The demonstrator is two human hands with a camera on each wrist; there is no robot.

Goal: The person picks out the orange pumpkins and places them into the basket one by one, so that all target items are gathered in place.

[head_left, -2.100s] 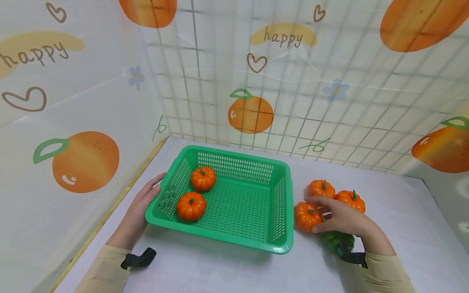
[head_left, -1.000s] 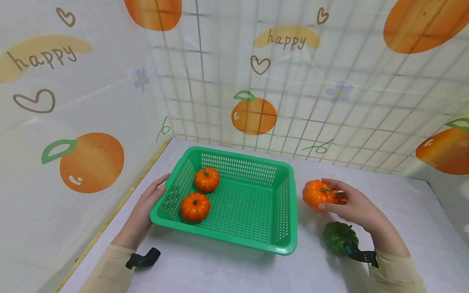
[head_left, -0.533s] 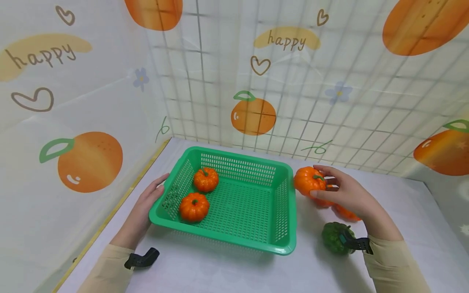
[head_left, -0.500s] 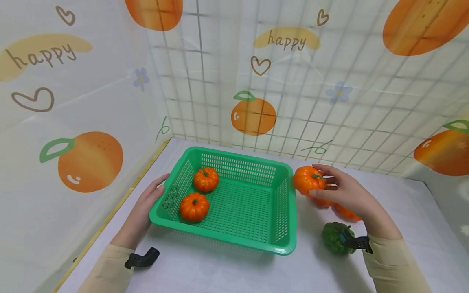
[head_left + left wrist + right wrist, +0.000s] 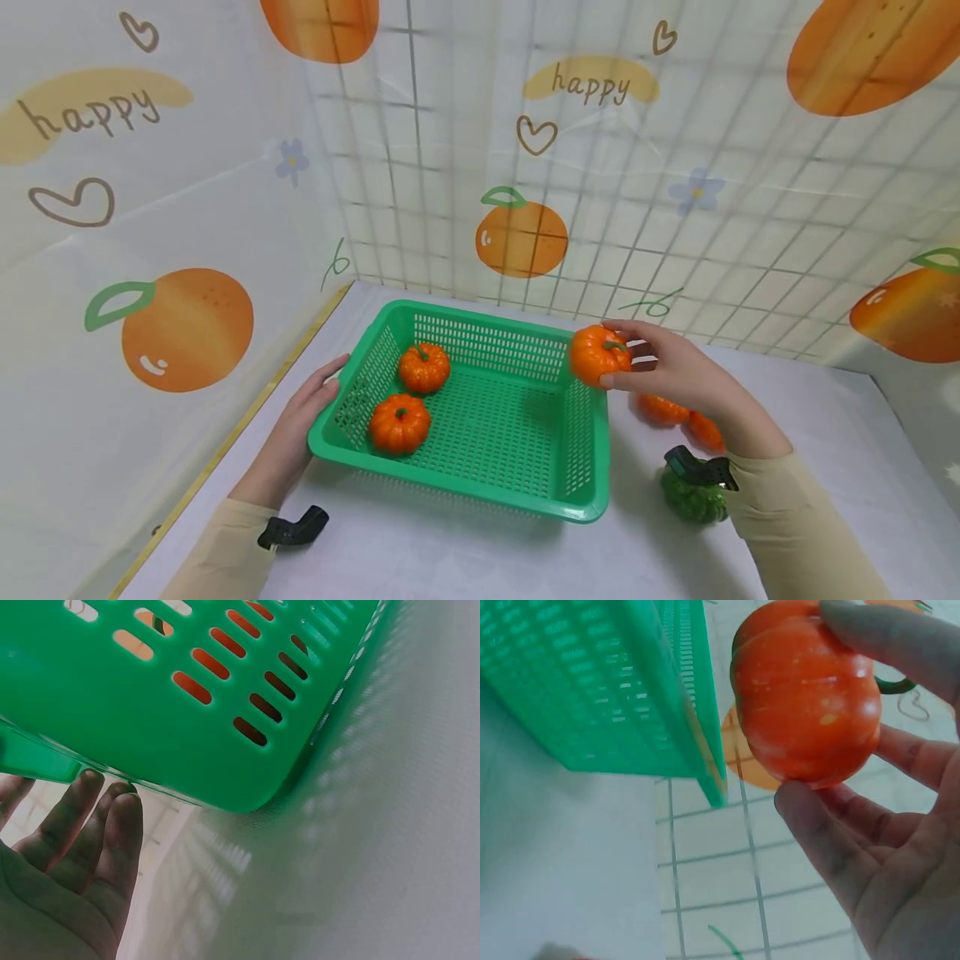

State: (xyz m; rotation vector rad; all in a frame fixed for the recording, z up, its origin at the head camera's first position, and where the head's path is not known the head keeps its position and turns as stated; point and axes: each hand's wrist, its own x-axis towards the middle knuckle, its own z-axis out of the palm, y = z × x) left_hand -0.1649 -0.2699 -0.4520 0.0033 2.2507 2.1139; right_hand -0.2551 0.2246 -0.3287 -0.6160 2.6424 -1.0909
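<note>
In the head view a small orange pumpkin (image 5: 599, 357) with a green stem is off the table at the right end of a green plastic basket (image 5: 480, 490). My right hand (image 5: 667, 367) pinches it between thumb and fingers; the right wrist view shows this pumpkin (image 5: 810, 697) close up beside the basket wall. Two more orange pumpkins sit inside at the left, one behind (image 5: 424, 368) and one in front (image 5: 400, 425). My left hand (image 5: 296, 425) touches the basket's left side from outside; in the left wrist view its fingers (image 5: 120, 832) are nearly straight, tips at the rim.
Right of the basket, two orange pumpkins, one nearer the basket (image 5: 662, 410) and one further right (image 5: 705, 431), lie partly hidden behind my right arm. A green pumpkin (image 5: 693, 496) is under the right wrist strap. Printed sheets (image 5: 450, 150) wall the white table at the back and sides.
My right hand took hold of an orange pumpkin on the table, lifted it and carried it left to the basket's right rim. The left hand stays at the basket's left side.
</note>
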